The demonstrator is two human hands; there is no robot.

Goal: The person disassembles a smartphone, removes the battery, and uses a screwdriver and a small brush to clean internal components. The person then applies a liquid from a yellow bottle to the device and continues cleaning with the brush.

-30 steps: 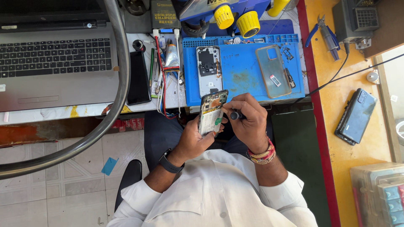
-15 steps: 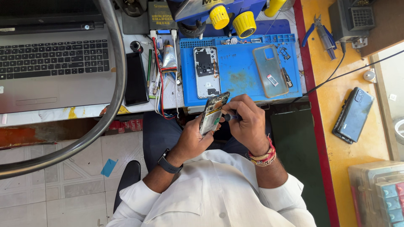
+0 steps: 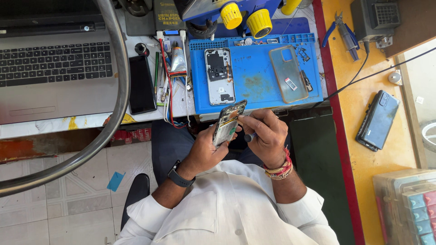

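The left hand (image 3: 206, 152) has its fingers (image 3: 222, 141) clamped around the edges of an opened smartphone (image 3: 229, 122), back cover off and circuit board showing, tilted up just below the blue repair mat (image 3: 254, 81). The right hand (image 3: 268, 138) has its fingers (image 3: 247, 120) pinched together on a small dark-handled tool (image 3: 250, 136), whose tip I cannot see, touching the phone's right edge.

On the mat lie a silver phone frame (image 3: 220, 76) at its left and a clear phone case (image 3: 287, 73) at its right. Left of the mat, on the tabletop (image 3: 91, 120), lie a glue tube (image 3: 178, 61), red wires (image 3: 170, 90), a black phone (image 3: 141, 84) and, farther left, a laptop (image 3: 54, 68). Well right of the mat, on the yellow surface, rest a dark blue phone (image 3: 378, 120) and blue-handled pliers (image 3: 343, 31). A grey curved tube (image 3: 116, 113) arcs across the laptop.
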